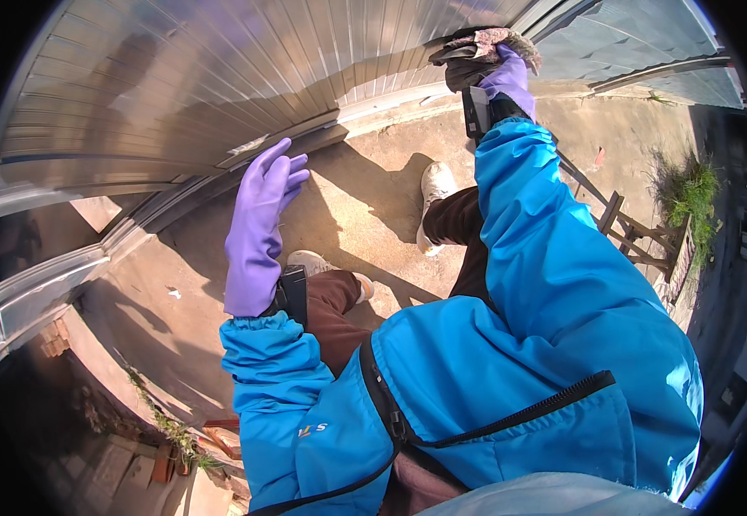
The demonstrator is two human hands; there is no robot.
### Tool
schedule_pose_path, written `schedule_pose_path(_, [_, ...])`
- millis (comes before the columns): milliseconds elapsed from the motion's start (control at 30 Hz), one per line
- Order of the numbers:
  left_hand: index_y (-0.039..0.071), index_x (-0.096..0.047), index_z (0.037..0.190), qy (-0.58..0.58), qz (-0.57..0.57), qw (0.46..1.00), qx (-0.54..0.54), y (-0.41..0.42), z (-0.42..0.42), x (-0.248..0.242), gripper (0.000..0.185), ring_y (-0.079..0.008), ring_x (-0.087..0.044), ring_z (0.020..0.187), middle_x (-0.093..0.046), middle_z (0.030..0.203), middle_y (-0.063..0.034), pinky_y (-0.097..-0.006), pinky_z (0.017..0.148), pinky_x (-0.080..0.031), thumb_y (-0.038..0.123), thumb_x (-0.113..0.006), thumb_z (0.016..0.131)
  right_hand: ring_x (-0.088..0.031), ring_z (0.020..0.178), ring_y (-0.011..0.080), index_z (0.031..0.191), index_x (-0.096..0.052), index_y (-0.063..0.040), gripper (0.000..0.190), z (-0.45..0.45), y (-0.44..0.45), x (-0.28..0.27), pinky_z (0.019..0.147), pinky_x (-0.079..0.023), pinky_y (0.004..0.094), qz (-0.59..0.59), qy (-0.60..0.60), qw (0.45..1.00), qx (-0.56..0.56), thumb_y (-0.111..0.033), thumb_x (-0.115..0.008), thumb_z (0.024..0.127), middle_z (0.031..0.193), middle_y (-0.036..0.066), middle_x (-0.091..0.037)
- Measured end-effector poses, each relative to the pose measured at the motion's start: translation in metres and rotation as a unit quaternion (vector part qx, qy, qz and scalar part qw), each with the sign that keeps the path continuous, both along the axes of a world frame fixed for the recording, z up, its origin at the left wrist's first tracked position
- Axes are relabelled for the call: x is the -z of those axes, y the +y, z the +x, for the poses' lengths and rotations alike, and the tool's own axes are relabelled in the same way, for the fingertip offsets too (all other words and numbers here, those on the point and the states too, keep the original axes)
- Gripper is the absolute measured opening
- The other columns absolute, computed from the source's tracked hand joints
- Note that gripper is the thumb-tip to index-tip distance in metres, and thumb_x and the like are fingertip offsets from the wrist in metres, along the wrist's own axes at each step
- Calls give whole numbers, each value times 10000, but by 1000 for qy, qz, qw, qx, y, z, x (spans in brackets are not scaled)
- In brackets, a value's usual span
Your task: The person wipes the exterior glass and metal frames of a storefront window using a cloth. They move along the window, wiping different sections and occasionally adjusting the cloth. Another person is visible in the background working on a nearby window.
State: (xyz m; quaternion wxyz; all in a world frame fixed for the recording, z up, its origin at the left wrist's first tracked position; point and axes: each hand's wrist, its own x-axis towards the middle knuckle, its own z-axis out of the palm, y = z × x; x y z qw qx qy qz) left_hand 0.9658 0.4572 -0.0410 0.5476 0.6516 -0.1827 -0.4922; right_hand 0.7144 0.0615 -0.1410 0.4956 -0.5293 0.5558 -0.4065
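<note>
My right hand [507,72], in a purple rubber glove, grips a bunched cloth [491,44] with a pink-and-grey patterned part and a dark part. It presses the cloth at the lower right end of a shiny ribbed metal panel [270,71], close to the frame beside it. My left hand [264,193], gloved the same way, is held out in the air below the panel's bottom edge. Its fingers are extended, slightly apart, and hold nothing. Black devices are strapped at both wrists.
Concrete ground [373,193] lies under my feet, crossed by shadows. On the right stands a wooden frame [644,238], close to a grass clump [696,200]. Glass panes [631,39] adjoin the panel at upper right. A low ledge with weeds [173,429] and bricks [163,463] lies at lower left.
</note>
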Motion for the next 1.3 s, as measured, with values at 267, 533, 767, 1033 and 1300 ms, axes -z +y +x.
schedule_pose_path(267, [58, -524, 1534, 4, 27, 999, -22, 3, 3, 5, 531, -217, -666, 1205, -659, 1387, -167, -372, 1114, -493, 360, -592, 1103, -723, 1142, 282, 1421, -641, -99, 569, -1, 7, 78, 1004, -574, 389, 91, 33, 994, 60, -81, -813, 880, 1274, 128, -744])
schedule_pose_path(533, [50, -524, 1527, -17, 45, 999, -20, -9, -5, 0, 566, -221, -626, 1254, -629, 1410, -172, -373, 1150, -461, 423, -579, 1105, -721, 1149, 288, 1422, -643, -103, 568, 12, -5, 162, 1010, -570, 390, 204, 100, 972, 65, -90, -812, 880, 1275, 131, -744])
schedule_pose_path(767, [48, -530, 1524, 1, 69, 997, -21, -21, -2, 4, 559, -213, -632, 1234, -639, 1400, -175, -362, 1139, -468, 411, -590, 1103, -720, 1155, 293, 1423, -645, -106, 568, 11, -13, 176, 1014, -567, 392, 215, 121, 968, 46, -97, -810, 880, 1276, 134, -745])
schedule_pose_path(1033, [52, -536, 1515, -11, 33, 999, -3, -13, -11, -7, 522, -217, -633, 1241, -641, 1398, -166, -354, 1140, -467, 391, -560, 1119, -719, 1161, 299, 1423, -648, -110, 567, -1, -16, 122, 1019, -563, 393, 144, 87, 986, 18, -106, -808, 880, 1277, 137, -745])
schedule_pose_path(1300, [54, -529, 1526, -1, 17, 1000, 0, -8, -10, -8, 517, -226, -640, 1242, -642, 1402, -178, -366, 1142, -473, 365, -572, 1115, -718, 1168, 306, 1424, -650, -114, 566, -9, -15, -9, 1025, -560, 394, -4, 30, 999, 14, -115, -806, 880, 1278, 141, -745])
